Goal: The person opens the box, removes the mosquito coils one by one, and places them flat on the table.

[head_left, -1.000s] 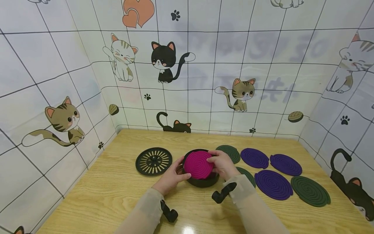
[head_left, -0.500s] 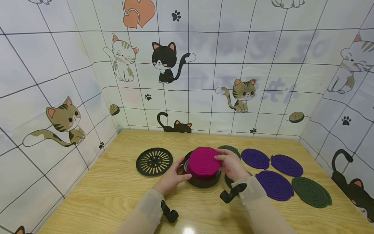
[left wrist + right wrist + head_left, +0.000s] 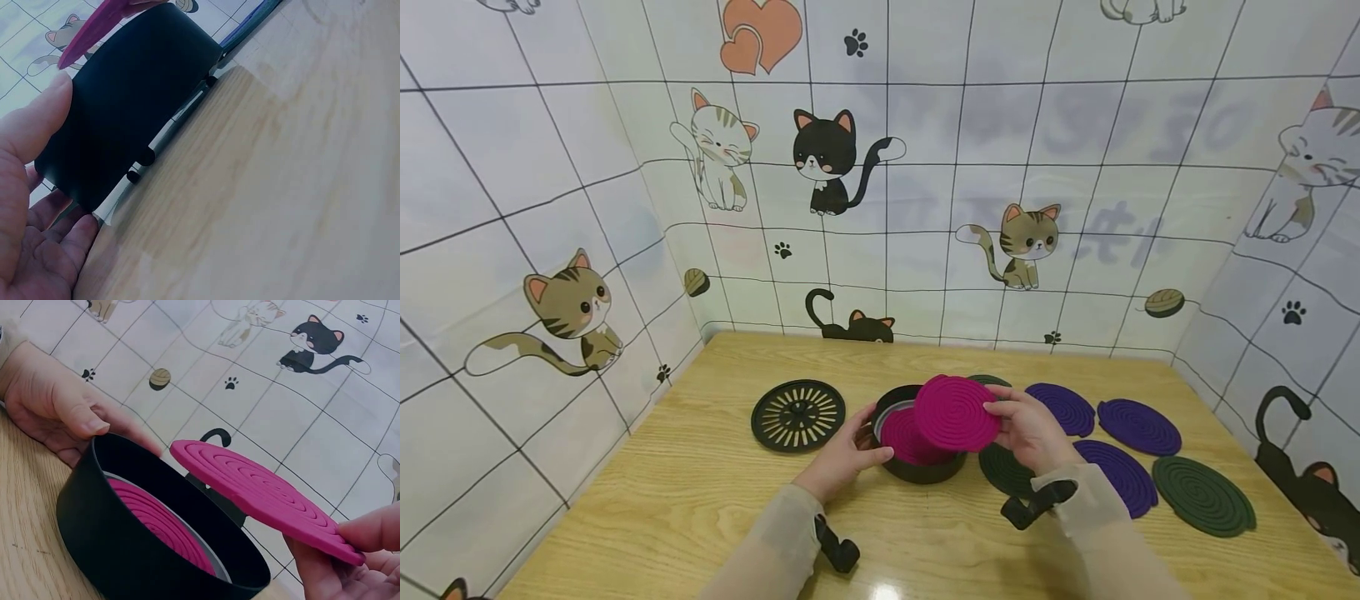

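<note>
My right hand (image 3: 1033,429) pinches a pink mosquito coil (image 3: 953,412) by its right edge, thumb on top and fingers beneath. The coil is tilted and overlaps the right side of a round black coil holder (image 3: 928,475). Inside the holder lies more pink coil (image 3: 153,525), on a grey metal liner (image 3: 222,570). On the left my left hand (image 3: 842,454) holds the holder's side, with the thumb near the rim and the fingers curled round the wall. Its grip shows closer in the left wrist view, where the black wall (image 3: 131,100) fills the upper left.
A black slotted lid (image 3: 797,415) lies left of the holder. To the right are several flat coils, purple (image 3: 1138,427) and green (image 3: 1204,496), some partly behind my right hand. The wooden table (image 3: 647,500) meets a cat-printed wall covering (image 3: 917,275) at the back.
My right hand has lifted the pink coil out of the holder and moved it to the right, uncovering pink coil inside. The left hand has stayed on the holder.
</note>
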`<move>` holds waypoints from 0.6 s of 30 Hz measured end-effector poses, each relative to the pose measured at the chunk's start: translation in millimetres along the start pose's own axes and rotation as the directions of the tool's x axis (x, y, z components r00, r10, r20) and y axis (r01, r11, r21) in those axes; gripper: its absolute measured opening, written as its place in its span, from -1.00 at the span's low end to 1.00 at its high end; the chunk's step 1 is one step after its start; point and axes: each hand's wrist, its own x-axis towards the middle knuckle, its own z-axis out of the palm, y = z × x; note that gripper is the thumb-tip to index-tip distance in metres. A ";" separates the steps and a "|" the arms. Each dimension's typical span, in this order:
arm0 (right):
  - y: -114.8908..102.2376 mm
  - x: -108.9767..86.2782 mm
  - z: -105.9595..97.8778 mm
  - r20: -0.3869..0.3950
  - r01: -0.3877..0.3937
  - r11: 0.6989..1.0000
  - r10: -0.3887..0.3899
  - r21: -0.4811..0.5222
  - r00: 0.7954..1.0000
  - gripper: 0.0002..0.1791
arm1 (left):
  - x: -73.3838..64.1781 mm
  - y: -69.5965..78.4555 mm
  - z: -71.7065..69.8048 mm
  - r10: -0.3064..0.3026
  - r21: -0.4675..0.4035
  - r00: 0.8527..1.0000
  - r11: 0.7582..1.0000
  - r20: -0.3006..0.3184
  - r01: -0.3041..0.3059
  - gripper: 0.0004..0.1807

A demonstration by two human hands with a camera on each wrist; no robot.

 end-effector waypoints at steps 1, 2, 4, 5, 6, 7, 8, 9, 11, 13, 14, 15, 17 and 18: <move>-0.3 -1.4 -2.5 0.000 -0.001 1.000 0.001 0.002 1.000 -0.52 | -0.2 0.0 0.0 0.001 -0.003 1.000 1.000 0.001 -0.001 -0.02; -0.7 -3.0 -5.0 0.001 -0.001 1.000 0.001 0.004 1.000 -0.54 | -0.4 0.4 0.1 0.000 -0.004 1.000 1.000 0.001 0.000 -0.02; -1.2 -5.9 -10.3 0.002 -0.003 1.000 0.003 0.003 1.000 -0.56 | -0.6 1.1 0.3 -0.002 -0.008 1.000 1.000 0.001 0.002 -0.01; -1.4 -7.3 -13.1 0.002 -0.002 1.000 0.002 0.000 1.000 -0.57 | -0.6 1.5 0.3 -0.003 -0.008 1.000 1.000 0.000 0.003 -0.01; -1.5 -8.8 -15.8 0.003 -0.003 1.000 0.003 -0.001 1.000 -0.57 | -0.5 1.7 0.4 -0.002 -0.006 1.000 1.000 -0.002 0.002 -0.02; -1.7 -10.4 -18.5 0.002 -0.007 1.000 0.007 -0.002 1.000 -0.56 | -0.6 1.8 0.4 -0.004 -0.002 1.000 1.000 -0.004 0.004 -0.02; -1.7 -11.9 -21.5 0.000 -0.013 1.000 0.013 0.001 1.000 -0.54 | -0.5 1.7 0.6 -0.006 0.000 1.000 1.000 -0.006 0.006 -0.02; -1.4 -13.4 -24.5 -0.003 -0.018 1.000 0.018 -0.001 1.000 -0.53 | -0.5 1.5 0.7 -0.007 0.000 1.000 1.000 -0.007 0.007 -0.02; -1.2 -16.3 -30.3 -0.004 -0.026 1.000 0.026 -0.004 1.000 -0.49 | -0.8 1.4 0.9 -0.006 0.001 1.000 1.000 -0.010 0.006 -0.03; -0.7 -19.0 -36.5 0.009 -0.032 0.999 0.033 -0.009 0.999 -0.45 | -1.1 1.1 1.1 -0.007 0.001 1.000 1.000 -0.012 0.007 -0.03; -0.4 -20.3 -39.8 0.019 -0.034 0.999 0.035 -0.011 0.999 -0.44 | -1.3 1.1 1.1 -0.006 0.001 1.000 1.000 -0.013 0.006 -0.02; 0.0 -21.6 -43.0 0.030 -0.034 0.999 0.035 -0.015 0.999 -0.44 | -1.4 1.2 1.1 -0.004 0.001 1.000 1.000 -0.012 0.004 -0.02; 1.0 -24.1 -49.5 0.053 -0.040 0.999 0.040 -0.009 0.998 -0.49 | -1.4 1.1 0.9 -0.003 -0.002 1.000 1.000 -0.009 0.003 -0.02; 1.5 -25.5 -52.5 0.065 -0.044 0.999 0.044 -0.008 0.997 -0.52 | -1.4 1.1 0.8 -0.002 -0.003 1.000 1.000 -0.007 0.002 -0.02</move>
